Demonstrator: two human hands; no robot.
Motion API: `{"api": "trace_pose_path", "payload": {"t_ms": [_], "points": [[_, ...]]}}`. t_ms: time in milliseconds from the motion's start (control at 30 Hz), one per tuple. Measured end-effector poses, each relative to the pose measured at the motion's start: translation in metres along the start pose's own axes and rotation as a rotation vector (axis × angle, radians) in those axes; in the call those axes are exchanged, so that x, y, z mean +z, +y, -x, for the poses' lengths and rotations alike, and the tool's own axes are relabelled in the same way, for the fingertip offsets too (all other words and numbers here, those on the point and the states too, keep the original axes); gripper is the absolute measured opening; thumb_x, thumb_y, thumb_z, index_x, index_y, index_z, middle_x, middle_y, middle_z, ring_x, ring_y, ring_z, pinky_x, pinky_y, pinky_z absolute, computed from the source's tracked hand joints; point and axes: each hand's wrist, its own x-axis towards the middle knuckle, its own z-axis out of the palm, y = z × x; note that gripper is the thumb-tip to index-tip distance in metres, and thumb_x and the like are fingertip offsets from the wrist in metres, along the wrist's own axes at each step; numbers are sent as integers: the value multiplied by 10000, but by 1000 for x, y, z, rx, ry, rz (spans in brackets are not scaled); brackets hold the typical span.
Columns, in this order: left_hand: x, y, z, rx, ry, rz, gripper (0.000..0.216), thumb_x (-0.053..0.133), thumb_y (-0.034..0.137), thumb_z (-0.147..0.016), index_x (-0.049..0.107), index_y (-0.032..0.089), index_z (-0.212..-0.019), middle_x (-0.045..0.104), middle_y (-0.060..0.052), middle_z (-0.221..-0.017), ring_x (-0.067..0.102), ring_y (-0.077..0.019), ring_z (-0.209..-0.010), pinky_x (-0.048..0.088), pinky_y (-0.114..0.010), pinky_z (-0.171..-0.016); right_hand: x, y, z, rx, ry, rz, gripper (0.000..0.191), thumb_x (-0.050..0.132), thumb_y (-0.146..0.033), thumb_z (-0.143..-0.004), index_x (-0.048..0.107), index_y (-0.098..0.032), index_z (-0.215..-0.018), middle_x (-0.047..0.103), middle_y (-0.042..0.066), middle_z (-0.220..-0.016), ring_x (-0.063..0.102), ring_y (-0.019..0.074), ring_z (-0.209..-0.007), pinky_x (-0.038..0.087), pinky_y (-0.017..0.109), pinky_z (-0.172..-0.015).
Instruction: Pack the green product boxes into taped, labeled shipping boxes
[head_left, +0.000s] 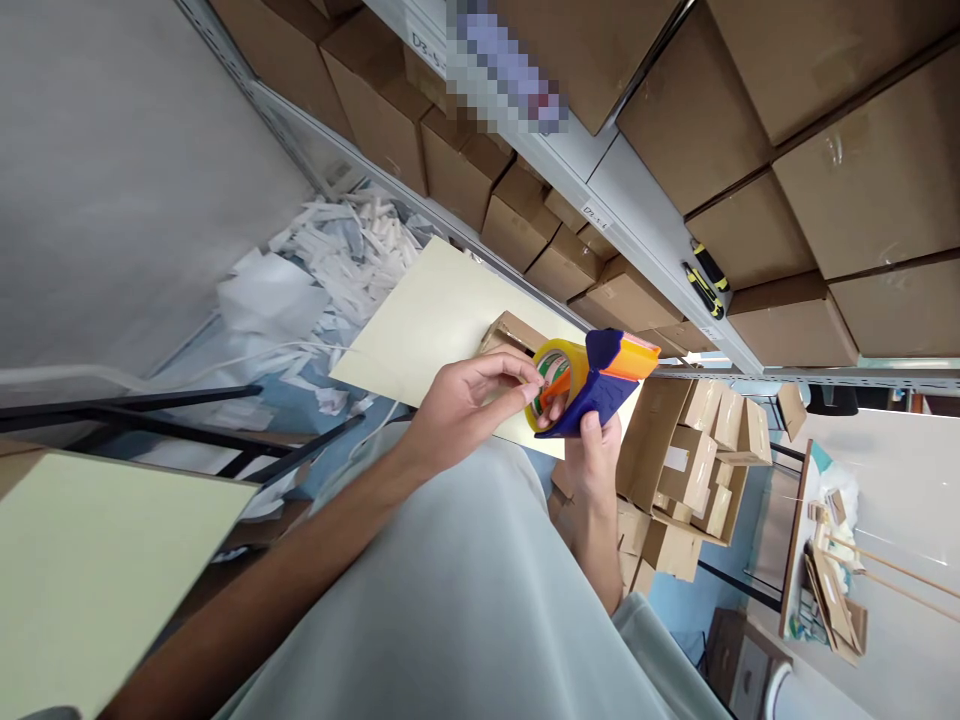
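Observation:
My right hand [594, 455] grips a blue and orange tape dispenser [592, 400] from below. A yellow tape roll [576, 362] with a green and white core sits in the dispenser. Fingers of that hand show through the roll's opening. My left hand [480, 395] is closed in a pinch at the roll's near rim, thumb and forefinger together; any loose tape end between them is too small to see. Just behind the hands a small cardboard box [514, 330] rests on a pale yellow tabletop [420, 320].
Shelves with cardboard boxes [697, 130] run along the top; two yellow-black cutters [703, 290] lie on a shelf edge [622, 180]. Scrap paper [352, 240] is heaped behind the tabletop. A large open carton [652, 440] holds smaller boxes at right. Another pale board [112, 570] is at lower left.

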Motion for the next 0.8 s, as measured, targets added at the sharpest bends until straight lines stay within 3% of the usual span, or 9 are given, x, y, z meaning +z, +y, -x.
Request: {"api": "trace_pose_path", "payload": {"t_ms": [800], "points": [[0, -3, 4, -45, 14, 17, 163, 821, 373, -857, 753, 227, -831, 766, -66, -961, 727, -251, -978, 630, -394, -918, -13, 16, 12, -16, 27, 63, 485, 759, -745, -955, 638, -288, -1065, 722, 24, -847, 780, 289, -903, 677, 512, -919]]}}
